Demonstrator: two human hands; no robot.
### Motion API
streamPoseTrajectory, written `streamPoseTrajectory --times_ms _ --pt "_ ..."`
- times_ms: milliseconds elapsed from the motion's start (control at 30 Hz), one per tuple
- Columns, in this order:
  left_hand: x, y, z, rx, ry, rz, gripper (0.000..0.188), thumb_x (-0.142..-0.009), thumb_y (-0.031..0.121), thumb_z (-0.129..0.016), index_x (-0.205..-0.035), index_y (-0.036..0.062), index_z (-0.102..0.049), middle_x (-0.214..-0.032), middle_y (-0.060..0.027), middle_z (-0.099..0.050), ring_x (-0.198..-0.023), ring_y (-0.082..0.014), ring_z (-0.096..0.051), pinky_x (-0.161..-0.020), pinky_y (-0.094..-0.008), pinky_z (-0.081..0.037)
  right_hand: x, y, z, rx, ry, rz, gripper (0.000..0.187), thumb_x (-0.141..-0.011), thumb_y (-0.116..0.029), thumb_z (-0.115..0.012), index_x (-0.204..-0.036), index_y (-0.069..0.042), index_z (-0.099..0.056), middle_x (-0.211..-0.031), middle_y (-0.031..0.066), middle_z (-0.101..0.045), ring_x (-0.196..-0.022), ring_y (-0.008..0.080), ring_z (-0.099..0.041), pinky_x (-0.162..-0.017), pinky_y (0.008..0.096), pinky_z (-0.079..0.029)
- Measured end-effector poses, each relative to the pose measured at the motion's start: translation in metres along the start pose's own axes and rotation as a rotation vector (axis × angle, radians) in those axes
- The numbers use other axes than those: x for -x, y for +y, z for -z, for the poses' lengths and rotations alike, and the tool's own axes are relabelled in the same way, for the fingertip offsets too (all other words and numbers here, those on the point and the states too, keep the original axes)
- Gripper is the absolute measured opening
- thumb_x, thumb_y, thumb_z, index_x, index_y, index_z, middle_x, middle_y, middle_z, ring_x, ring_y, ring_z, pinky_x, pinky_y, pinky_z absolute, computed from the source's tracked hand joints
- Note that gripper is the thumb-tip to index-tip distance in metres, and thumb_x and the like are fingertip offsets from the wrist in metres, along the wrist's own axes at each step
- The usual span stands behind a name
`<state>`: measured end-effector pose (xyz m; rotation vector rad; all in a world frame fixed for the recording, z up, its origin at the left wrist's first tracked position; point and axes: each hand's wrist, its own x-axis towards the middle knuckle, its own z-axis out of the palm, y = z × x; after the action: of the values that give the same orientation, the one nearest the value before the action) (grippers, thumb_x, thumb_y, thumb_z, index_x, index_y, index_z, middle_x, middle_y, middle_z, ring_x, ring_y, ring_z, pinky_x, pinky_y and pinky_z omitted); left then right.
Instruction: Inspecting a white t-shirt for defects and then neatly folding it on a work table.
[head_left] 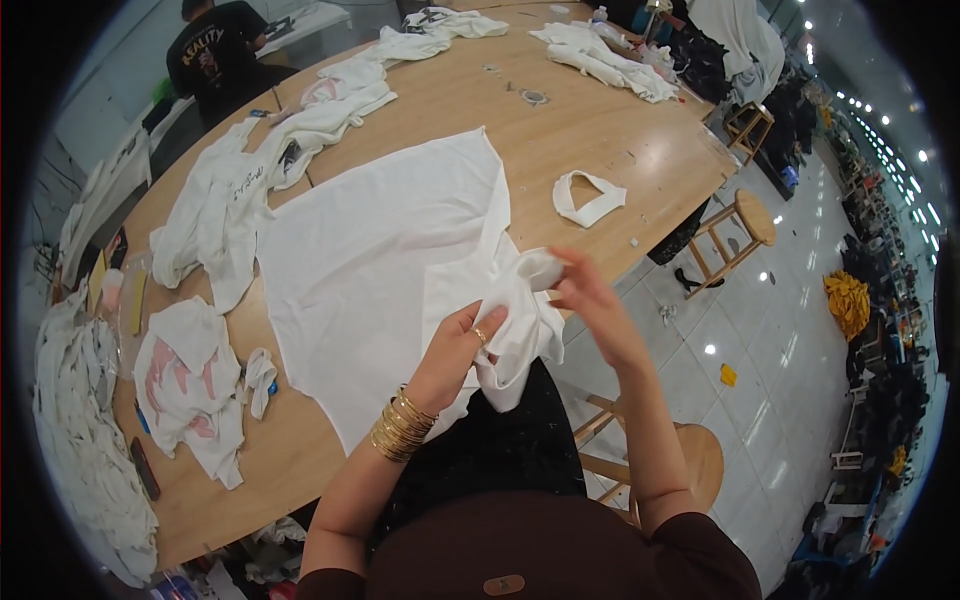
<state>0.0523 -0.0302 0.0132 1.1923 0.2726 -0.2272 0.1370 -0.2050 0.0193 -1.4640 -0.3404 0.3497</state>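
A white garment (385, 255) lies spread over the table's near part, with one end bunched up over its front edge. My left hand (455, 355), with gold bangles on the wrist, is closed around that bunched end, the thumb on top of the folds. At the bunch's right side, my right hand (590, 300) has its fingers bent and pinched at the cloth's edge; they are slightly blurred. A loop of white fabric band (590, 198) lies apart on the table, beyond my right hand.
White garments (215, 215) lie heaped along the left and far sides of the wooden table (450, 85). A pink-printed white piece (190, 380) and a small white scrap (260, 380) are at the near left. Wooden stools (755, 218) stand at right. A person (220, 55) works at far left.
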Motion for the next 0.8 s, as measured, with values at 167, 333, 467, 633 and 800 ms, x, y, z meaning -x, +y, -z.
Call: streamPoseTrajectory --times_ms 167,333,467,633,800 --pt "0.002 0.002 0.016 0.187 -0.026 0.052 0.039 -0.095 0.033 -0.04 -0.113 0.0004 -0.051 -0.097 -0.0053 -0.059 -0.082 -0.0129 -0.057 -0.071 -0.0282 -0.048 0.001 0.009 -0.031 0.614 0.161 0.545 0.025 -0.081 -0.011 -0.06 -0.106 -0.005 -0.057 -0.106 0.0093 -0.054 -0.103 0.0218 -0.048 -0.084 0.0306 -0.039" --pt "0.006 0.006 0.02 0.354 0.011 -0.032 0.034 -0.095 0.026 -0.041 -0.115 -0.0005 -0.05 -0.102 -0.0041 -0.059 -0.089 -0.0101 -0.056 -0.075 -0.0252 -0.046 0.022 0.015 -0.038 0.477 0.172 0.401 0.018 -0.079 -0.011 -0.062 -0.095 -0.003 -0.06 -0.098 0.0088 -0.057 -0.093 0.0219 -0.052 -0.079 0.031 -0.041" --pt "0.007 0.005 0.024 0.262 0.015 -0.127 0.032 -0.092 0.015 -0.047 -0.12 -0.0011 -0.045 -0.106 -0.0044 -0.057 -0.091 -0.0102 -0.056 -0.079 -0.0269 -0.047 0.027 0.027 -0.049 0.4 0.057 0.223 0.021 -0.081 -0.015 -0.063 -0.096 0.0 -0.059 -0.094 0.0075 -0.06 -0.092 0.0184 -0.055 -0.082 0.0288 -0.041" --pt "0.009 0.011 0.024 0.276 0.033 -0.145 0.033 -0.091 0.012 -0.048 -0.121 -0.0002 -0.044 -0.107 -0.0036 -0.057 -0.092 -0.01 -0.056 -0.08 -0.0256 -0.046 0.025 0.031 -0.052 0.318 -0.131 0.021 0.025 -0.08 -0.017 -0.065 -0.097 0.001 -0.059 -0.092 0.0036 -0.061 -0.09 0.0109 -0.053 -0.082 0.0262 -0.04" --pt "0.009 0.008 0.04 -0.065 0.148 -0.242 0.035 -0.09 0.011 -0.049 -0.124 0.0049 -0.043 -0.106 -0.0025 -0.057 -0.093 -0.0105 -0.056 -0.084 -0.0273 -0.046 0.026 0.014 -0.045 0.427 -0.198 -0.031 0.019 -0.079 -0.018 -0.066 -0.088 -0.001 -0.062 -0.076 0.0042 -0.061 -0.072 0.0117 -0.055 -0.066 0.0254 -0.043"
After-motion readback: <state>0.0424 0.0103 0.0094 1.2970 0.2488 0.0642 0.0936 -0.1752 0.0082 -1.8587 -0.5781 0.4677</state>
